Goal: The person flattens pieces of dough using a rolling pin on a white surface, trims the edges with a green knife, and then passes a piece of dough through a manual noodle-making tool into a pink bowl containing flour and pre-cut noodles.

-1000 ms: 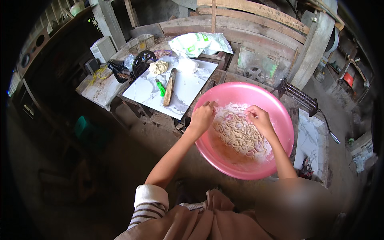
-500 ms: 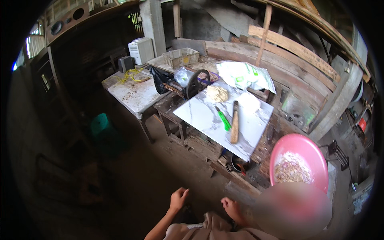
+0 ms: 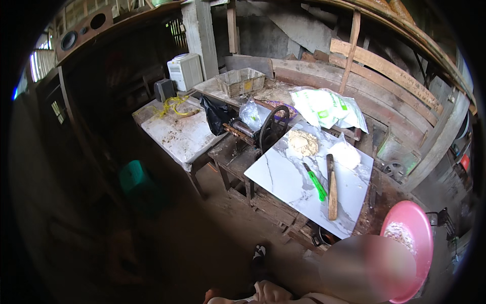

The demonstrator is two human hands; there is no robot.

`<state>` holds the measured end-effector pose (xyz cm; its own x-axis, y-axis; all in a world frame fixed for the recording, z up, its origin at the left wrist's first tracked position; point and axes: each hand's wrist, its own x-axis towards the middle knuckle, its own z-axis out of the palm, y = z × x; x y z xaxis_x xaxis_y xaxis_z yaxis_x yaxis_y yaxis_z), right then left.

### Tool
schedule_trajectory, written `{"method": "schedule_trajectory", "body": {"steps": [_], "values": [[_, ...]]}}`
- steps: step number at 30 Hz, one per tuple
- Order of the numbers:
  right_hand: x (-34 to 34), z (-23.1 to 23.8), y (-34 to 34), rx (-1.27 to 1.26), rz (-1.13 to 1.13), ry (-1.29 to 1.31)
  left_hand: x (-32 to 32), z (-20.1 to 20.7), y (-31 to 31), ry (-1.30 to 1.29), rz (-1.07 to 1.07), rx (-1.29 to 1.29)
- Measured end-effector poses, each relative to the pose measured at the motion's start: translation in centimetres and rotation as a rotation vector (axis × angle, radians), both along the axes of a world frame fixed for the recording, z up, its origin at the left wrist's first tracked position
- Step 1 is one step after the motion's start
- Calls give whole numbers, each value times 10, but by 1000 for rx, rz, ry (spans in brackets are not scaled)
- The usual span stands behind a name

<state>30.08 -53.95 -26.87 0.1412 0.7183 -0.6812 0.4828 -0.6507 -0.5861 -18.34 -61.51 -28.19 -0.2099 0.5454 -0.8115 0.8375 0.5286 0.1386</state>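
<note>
At the lower edge, my right hand is in front of my body with its fingers curled; what they hold, if anything, is hidden. To its left, a small part of what looks like my left hand shows, its fingers out of sight. Both hands are apart from the marble-patterned board ahead. On that board lie a pale dough lump, a heap of white flour, a green-handled knife and a long wooden bar with a dark end.
A pink basin with floured contents stands at right, partly behind a blurred round shape. Left of the board is a hand-wheel roller machine. White sacks and a wire basket lie behind. A green stool stands left.
My hands have drawn back toward my body, mostly leaving the lower edge of view. The view has shifted, so the board and basin appear farther right and lower.
</note>
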Motion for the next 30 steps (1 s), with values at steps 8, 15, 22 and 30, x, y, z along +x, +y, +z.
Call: {"method": "schedule_trajectory", "body": {"steps": [8, 15, 22, 30], "values": [[-182, 76, 216, 801, 98, 660, 16, 160, 260, -595, 137, 959], [-223, 367, 398, 1022, 388, 399, 45, 330, 469, -1002, 212, 1219], [-136, 355, 523, 1030, -9, -58, 117, 345, 642, -1218, -27, 1141], [-110, 293, 548, 725, -6, -266, 200, 317, 729, -726, -1187, 1086]]}}
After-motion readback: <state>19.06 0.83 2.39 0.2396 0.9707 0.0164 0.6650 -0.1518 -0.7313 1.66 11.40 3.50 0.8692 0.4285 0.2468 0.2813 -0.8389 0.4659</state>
